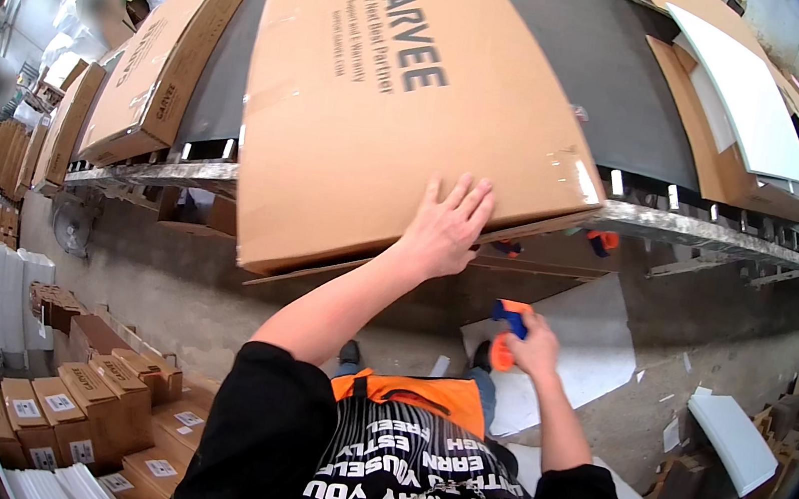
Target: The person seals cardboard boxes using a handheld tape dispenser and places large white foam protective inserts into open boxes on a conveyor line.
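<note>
A large flat brown cardboard box (389, 97) lies on a dark conveyor belt (596, 63) in front of me, its near edge overhanging the conveyor frame. My left hand (445, 227) rests flat on the box's near edge, fingers spread. Lower and to the right, my right hand (533, 346) grips an orange and blue tape dispenser (507, 330), held below the conveyor at about waist height. A strip of clear tape shows on the box's right corner.
Another brown box (156, 66) sits on the belt to the left, with more behind it. An open box with a white panel (742, 103) lies to the right. Small cartons (87, 400) are stacked at lower left. White foam sheets (738, 436) and scraps lie on the floor at right.
</note>
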`<move>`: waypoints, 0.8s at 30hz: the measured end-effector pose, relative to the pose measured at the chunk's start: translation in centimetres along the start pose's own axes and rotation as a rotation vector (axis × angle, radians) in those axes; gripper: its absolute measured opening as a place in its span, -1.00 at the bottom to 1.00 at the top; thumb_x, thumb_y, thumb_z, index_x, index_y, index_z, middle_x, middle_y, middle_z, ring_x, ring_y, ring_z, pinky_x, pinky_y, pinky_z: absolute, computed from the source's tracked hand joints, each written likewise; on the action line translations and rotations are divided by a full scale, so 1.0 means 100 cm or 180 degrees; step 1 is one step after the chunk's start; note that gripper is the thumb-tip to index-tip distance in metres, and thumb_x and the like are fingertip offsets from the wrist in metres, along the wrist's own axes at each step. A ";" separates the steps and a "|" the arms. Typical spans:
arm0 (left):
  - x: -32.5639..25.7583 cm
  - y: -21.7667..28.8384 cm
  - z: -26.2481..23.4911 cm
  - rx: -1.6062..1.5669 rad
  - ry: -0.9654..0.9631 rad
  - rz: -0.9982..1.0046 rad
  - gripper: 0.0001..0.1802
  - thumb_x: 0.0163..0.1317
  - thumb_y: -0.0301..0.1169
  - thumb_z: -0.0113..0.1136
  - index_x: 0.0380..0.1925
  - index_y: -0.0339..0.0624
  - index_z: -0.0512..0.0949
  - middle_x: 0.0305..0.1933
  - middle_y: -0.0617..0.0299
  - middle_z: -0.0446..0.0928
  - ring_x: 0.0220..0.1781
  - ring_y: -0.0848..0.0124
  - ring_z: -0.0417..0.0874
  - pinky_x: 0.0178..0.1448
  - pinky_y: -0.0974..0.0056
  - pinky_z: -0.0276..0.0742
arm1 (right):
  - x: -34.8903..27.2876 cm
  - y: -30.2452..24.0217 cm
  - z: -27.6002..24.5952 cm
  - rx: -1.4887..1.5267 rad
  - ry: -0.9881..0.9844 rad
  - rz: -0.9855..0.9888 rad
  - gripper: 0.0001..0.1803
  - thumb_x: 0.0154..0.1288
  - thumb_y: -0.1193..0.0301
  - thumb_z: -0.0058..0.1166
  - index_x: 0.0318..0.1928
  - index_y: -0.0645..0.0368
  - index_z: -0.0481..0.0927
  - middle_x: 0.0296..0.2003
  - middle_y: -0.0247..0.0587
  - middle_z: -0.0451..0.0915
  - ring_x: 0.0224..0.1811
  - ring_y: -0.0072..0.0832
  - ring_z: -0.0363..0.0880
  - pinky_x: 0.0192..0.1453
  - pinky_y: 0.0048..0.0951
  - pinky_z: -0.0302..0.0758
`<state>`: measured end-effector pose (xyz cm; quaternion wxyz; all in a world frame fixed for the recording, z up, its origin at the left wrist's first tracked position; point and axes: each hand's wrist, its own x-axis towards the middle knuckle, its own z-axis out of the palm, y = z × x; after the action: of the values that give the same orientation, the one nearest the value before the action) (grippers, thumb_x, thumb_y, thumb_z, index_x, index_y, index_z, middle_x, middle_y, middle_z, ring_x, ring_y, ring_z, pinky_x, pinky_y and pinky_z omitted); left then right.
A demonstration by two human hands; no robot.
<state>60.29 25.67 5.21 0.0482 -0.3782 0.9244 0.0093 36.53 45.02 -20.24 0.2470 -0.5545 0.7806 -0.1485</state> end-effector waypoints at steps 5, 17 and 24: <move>-0.188 -0.147 0.043 -0.0118 0.0336 -0.0629 0.10 -0.17 0.03 0.49 0.33 -0.32 0.24 0.45 -0.16 0.15 0.49 -0.15 0.11 0.54 -0.11 -0.03 | -0.069 -0.116 -0.029 0.0488 0.0300 0.0909 -0.41 -0.06 0.26 0.18 0.07 0.19 0.57 0.01 -0.05 0.57 -0.01 -0.09 0.59 0.09 -0.22 0.51; -0.242 -0.227 0.115 -0.0845 0.2149 -0.0258 -0.17 -0.41 -0.08 0.57 -0.02 -0.20 0.59 0.13 0.01 0.57 0.21 0.03 0.56 0.34 0.01 0.41 | -0.019 -0.552 -0.082 -0.0793 0.0939 -0.1419 -0.62 -0.10 0.35 0.14 -0.16 0.08 0.65 -0.21 -0.02 0.63 -0.17 -0.07 0.65 -0.13 -0.18 0.60; -0.253 -0.232 0.101 -0.1069 0.2216 -0.0148 -0.20 -0.47 -0.15 0.59 -0.07 -0.23 0.62 0.09 -0.01 0.60 0.15 -0.02 0.60 0.32 0.01 0.44 | -0.006 -0.514 -0.035 -0.1887 -0.0887 -0.0662 -0.70 -0.15 0.26 0.23 -0.34 0.09 0.72 -0.37 -0.07 0.70 -0.24 -0.20 0.72 -0.14 -0.25 0.64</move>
<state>95.26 27.32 -1.94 -0.3308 -0.3822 0.8623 0.0305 75.52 27.88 8.79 0.1630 -0.6937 0.6879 0.1375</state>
